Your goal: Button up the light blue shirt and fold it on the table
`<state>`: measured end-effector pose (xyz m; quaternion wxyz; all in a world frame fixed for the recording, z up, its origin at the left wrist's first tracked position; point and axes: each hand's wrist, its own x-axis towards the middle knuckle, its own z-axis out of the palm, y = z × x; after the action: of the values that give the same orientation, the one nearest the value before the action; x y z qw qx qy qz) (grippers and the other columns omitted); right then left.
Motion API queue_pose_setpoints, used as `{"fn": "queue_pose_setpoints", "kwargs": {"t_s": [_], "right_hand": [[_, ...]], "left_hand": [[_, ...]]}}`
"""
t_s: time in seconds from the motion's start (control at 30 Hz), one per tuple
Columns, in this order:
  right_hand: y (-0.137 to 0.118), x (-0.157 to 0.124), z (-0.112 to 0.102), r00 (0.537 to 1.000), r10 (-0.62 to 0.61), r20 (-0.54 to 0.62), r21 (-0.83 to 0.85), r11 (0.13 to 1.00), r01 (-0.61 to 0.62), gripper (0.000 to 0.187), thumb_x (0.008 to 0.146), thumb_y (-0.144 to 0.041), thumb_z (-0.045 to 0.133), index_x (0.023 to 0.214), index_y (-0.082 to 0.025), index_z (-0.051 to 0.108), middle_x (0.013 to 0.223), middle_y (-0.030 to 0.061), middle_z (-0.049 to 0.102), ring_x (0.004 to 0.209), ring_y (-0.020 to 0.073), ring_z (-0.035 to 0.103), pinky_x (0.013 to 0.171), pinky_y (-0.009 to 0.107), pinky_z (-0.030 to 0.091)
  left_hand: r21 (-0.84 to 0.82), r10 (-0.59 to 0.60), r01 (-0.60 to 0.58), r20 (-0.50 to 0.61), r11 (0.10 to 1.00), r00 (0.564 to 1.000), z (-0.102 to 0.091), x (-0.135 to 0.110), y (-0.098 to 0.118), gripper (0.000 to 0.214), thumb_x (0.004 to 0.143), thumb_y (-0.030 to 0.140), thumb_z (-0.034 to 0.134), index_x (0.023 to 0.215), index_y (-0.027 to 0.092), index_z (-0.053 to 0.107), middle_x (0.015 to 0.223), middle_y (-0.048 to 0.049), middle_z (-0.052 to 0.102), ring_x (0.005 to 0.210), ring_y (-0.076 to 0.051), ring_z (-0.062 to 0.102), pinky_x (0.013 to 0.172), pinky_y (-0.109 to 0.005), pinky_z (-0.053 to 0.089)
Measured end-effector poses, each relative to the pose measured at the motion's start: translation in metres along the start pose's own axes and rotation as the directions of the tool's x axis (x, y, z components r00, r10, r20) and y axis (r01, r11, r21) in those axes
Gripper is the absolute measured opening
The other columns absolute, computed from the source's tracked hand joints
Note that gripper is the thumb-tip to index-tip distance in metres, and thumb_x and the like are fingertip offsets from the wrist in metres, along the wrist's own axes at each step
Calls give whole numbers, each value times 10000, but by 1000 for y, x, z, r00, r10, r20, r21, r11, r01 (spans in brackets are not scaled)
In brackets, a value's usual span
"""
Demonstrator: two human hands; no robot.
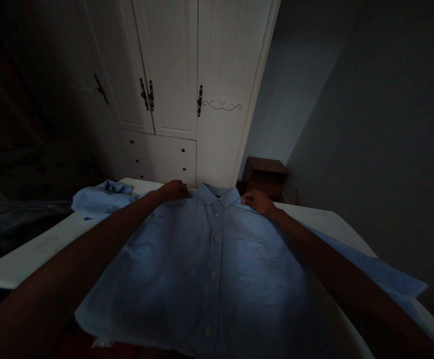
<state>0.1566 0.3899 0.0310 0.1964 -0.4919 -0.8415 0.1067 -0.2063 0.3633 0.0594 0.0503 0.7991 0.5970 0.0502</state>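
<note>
A light blue button-up shirt (187,269) lies front side up on a white table (47,242), its collar at the far edge and its hem toward me. My left hand (175,190) pinches the shoulder just left of the collar. On the other side of the collar, my right hand (258,200) grips the opposite shoulder between thumb and fingers. One sleeve is bunched at the far left of the table; the other stretches out to the right, past my right forearm. The buttons down the front are done up, and a chest pocket shows on the right half.
Beyond the table stands a white wardrobe (172,65) with dark handles and drawers. A brown wooden cabinet (268,165) sits behind the table, near the grey wall. Dark fabric (15,219) lies at the left. The room is dim.
</note>
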Motion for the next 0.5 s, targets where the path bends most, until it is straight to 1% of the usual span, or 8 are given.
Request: {"fn": "queue_pose_setpoints", "kwargs": {"t_s": [0.07, 0.2, 0.3, 0.4, 0.5], "right_hand": [[-2, 4, 5, 1000, 15, -3, -2, 1000, -15, 96, 813, -233, 659, 812, -212, 753, 937, 64, 728, 913, 224, 657, 842, 302, 467], [-1, 8, 7, 997, 65, -31, -15, 998, -65, 224, 873, -138, 519, 867, -189, 737, 958, 61, 739, 923, 195, 670, 830, 271, 471], [0, 9, 7, 994, 98, -50, -43, 994, -100, 241, 892, -135, 482, 909, -180, 718, 975, 69, 738, 929, 190, 668, 828, 263, 468], [1, 7, 10, 992, 106, -61, -82, 991, -111, 227, 910, -156, 475, 920, -171, 702, 1010, 98, 725, 948, 207, 657, 844, 283, 460], [2, 5, 13, 993, 100, -60, -111, 988, -106, 199, 916, -189, 492, 918, -166, 690, 1029, 124, 711, 961, 234, 648, 842, 314, 458]], "left_hand": [[21, -34, 33, 5, 999, 999, 1, 0, 2, 201, 783, 373, 641, 883, 256, 770, 1003, -50, 742, 979, -214, 654, 842, -248, 448], [90, -148, 149, -20, 985, 989, 5, 1, 11, 224, 832, 302, 564, 931, 204, 738, 1046, -92, 724, 992, -226, 653, 835, -278, 466], [140, -212, 216, -45, 966, 976, 7, 3, 17, 288, 866, 266, 487, 1054, 145, 669, 1105, -156, 690, 1003, -253, 648, 818, -320, 483], [182, -221, 230, -70, 956, 973, 8, 1, 23, 361, 890, 230, 425, 1214, 122, 542, 1149, -187, 663, 1031, -274, 638, 836, -358, 482], [218, -205, 220, -89, 951, 975, 8, -3, 27, 388, 898, 195, 396, 1273, 120, 463, 1151, -199, 658, 1047, -301, 630, 869, -404, 466]]}}
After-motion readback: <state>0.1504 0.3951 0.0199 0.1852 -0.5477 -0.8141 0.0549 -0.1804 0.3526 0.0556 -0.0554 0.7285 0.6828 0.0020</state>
